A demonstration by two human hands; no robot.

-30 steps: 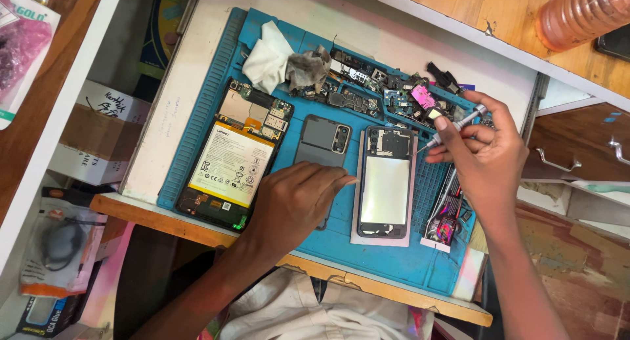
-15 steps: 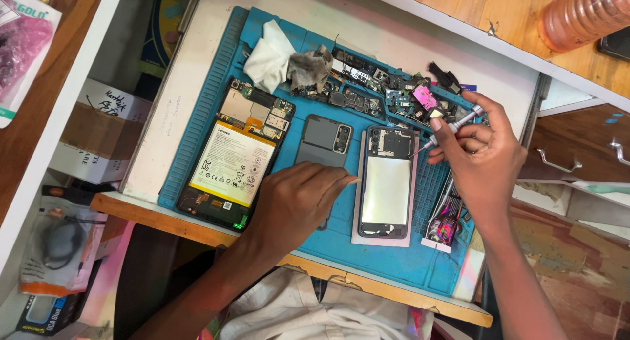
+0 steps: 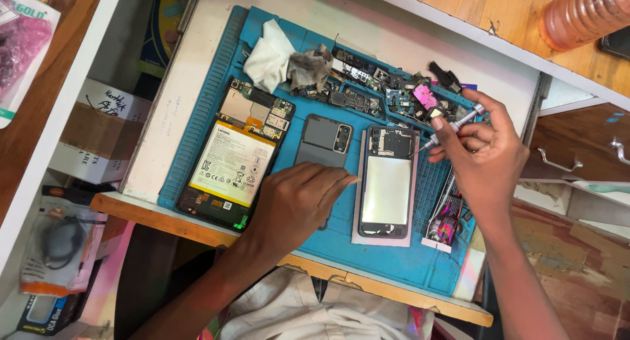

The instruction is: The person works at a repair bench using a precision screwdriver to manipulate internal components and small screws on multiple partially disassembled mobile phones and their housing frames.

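Observation:
An opened phone (image 3: 387,182) with a bare shiny panel lies on the blue work mat (image 3: 394,261). My right hand (image 3: 482,149) grips a small silver screwdriver (image 3: 449,127), its tip at the phone's upper right corner. My left hand (image 3: 298,205) lies flat on the mat, fingertips against the phone's left edge and palm over the lower part of a grey back cover (image 3: 323,142). An open tablet with its battery showing (image 3: 233,163) lies left of that hand.
Loose circuit boards and small parts (image 3: 387,94) are heaped along the mat's top edge beside a crumpled white cloth (image 3: 272,54). More tools (image 3: 446,215) lie on the mat's right side. An orange ribbed bottle (image 3: 584,12) stands on the wooden top.
My right hand with the screwdriver has shifted slightly at the phone's top right corner. My left hand has stayed in place.

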